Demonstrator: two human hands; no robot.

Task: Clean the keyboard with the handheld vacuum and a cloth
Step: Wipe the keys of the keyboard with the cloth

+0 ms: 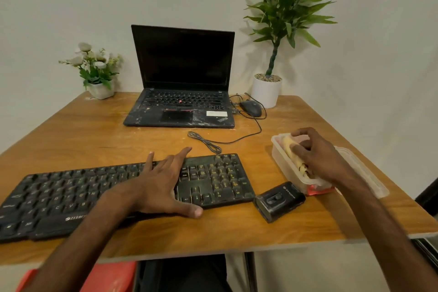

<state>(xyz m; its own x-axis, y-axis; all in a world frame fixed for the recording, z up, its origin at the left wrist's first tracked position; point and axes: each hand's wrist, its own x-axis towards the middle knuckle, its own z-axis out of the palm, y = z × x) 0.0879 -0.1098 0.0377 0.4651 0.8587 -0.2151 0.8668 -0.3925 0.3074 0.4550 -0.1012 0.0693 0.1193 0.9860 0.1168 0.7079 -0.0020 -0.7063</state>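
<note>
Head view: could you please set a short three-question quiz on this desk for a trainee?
1. True or false: the left hand rests open on the keyboard.
2. The vacuum lies: A in the left hand; B on the table, right of the keyboard; C on top of the keyboard.
3. Fill in: the right hand grips a cloth inside a clear plastic ___.

Key: 1 true. 2 B. 3 box.
</note>
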